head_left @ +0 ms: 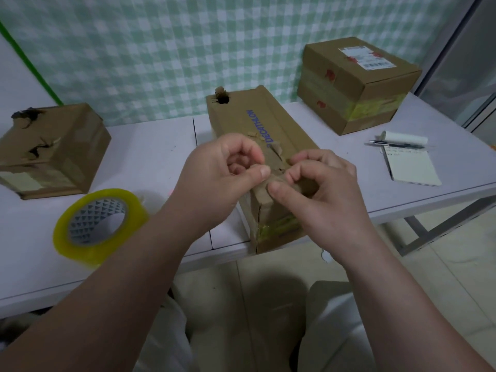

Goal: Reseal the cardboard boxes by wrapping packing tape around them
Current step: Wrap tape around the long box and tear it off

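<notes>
Decathlon box (264,122) pinched by left hand (228,167) and right hand (324,186) (fingers curled).

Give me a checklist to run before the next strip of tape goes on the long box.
1. Tape roll within reach, left of the long box: ok.
2. Left hand and right hand at the box's near end: ok.
3. Tape strip pinched between them: cannot tell.
4. Torn scraps on top pressed flat: not ok, they stick up.
5. Hole at the far end covered: not ok.
</notes>
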`<state>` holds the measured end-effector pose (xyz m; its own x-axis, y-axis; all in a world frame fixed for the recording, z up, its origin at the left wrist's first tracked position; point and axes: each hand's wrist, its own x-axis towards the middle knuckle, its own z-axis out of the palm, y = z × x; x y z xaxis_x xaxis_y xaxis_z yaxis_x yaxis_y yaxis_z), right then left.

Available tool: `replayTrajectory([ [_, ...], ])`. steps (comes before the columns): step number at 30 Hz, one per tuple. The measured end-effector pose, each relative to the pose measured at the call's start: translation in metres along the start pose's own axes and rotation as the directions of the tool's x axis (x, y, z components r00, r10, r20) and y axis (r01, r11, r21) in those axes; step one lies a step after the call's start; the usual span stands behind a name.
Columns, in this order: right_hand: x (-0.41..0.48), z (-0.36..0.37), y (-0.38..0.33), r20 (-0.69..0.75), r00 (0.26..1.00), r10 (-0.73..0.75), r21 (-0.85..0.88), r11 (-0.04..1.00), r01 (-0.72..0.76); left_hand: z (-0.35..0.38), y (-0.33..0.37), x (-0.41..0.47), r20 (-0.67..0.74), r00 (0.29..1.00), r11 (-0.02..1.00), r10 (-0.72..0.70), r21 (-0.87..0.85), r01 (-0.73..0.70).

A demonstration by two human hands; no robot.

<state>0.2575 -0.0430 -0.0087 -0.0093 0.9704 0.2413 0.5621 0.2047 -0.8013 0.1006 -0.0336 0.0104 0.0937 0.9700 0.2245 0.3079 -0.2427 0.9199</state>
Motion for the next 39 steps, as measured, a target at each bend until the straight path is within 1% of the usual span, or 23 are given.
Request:
replayTrajectory([
  [2, 0.000, 0.002, -0.001, -0.024, 1.000, 0.008, 0.013, 1.000, -0.008, -0.003, -0.001, -0.002, -0.060, 0.998, 0.999, 0.019, 0.029, -0.017],
  [5, -0.001, 0.006, -0.002, -0.060, 0.998, 0.019, 0.033, 0.999, -0.017, -0.001, -0.004, -0.006, -0.151, 0.985, 0.978, 0.083, 0.201, -0.051],
  [7, -0.001, 0.008, -0.003, -0.070, 0.997, 0.036, 0.046, 0.998, -0.033, 0.001, -0.008, -0.008, -0.188, 0.978, 0.974, 0.089, 0.224, -0.045],
  [9, 0.000, 0.009, -0.002, -0.067, 0.996, 0.054, 0.078, 0.996, -0.049, 0.002, -0.012, -0.010, -0.184, 0.978, 0.970, 0.098, 0.236, -0.053],
  [12, 0.000, 0.010, 0.000, -0.087, 0.993, 0.078, 0.125, 0.990, -0.067, 0.003, -0.014, -0.011, -0.152, 0.981, 0.965, 0.125, 0.250, -0.084],
  [15, 0.001, 0.013, 0.003, -0.132, 0.989, 0.064, 0.111, 0.993, -0.050, 0.002, -0.014, -0.009, -0.123, 0.984, 0.963, 0.128, 0.253, -0.094],
  [18, 0.001, 0.014, 0.003, -0.154, 0.986, 0.065, 0.117, 0.992, -0.047, -0.001, -0.013, -0.007, -0.053, 0.989, 0.963, 0.137, 0.240, -0.120],
  [24, 0.003, 0.015, 0.005, -0.147, 0.986, 0.075, 0.157, 0.986, -0.052, -0.006, -0.012, -0.002, 0.080, 0.989, 0.956, 0.125, 0.255, -0.141],
  [28, 0.001, 0.014, 0.006, -0.123, 0.988, 0.092, 0.178, 0.982, -0.069, -0.008, -0.009, -0.001, 0.188, 0.974, 0.936, 0.126, 0.304, -0.179],
  [31, 0.001, 0.012, 0.007, -0.109, 0.990, 0.091, 0.186, 0.980, -0.069, -0.008, -0.009, -0.001, 0.227, 0.964, 0.919, 0.137, 0.333, -0.209],
  [34, 0.002, 0.011, 0.006, -0.100, 0.991, 0.086, 0.193, 0.979, -0.066, -0.007, -0.011, -0.003, 0.176, 0.974, 0.942, 0.139, 0.278, -0.185],
  [37, 0.003, 0.010, 0.006, -0.102, 0.992, 0.075, 0.184, 0.981, -0.056, -0.009, -0.014, -0.005, 0.109, 0.991, 0.991, 0.077, 0.105, -0.088],
  [39, 0.004, 0.010, 0.005, -0.108, 0.993, 0.051, 0.179, 0.983, -0.032, -0.012, -0.015, -0.005, 0.100, 0.995, 0.999, 0.025, 0.025, -0.028],
])
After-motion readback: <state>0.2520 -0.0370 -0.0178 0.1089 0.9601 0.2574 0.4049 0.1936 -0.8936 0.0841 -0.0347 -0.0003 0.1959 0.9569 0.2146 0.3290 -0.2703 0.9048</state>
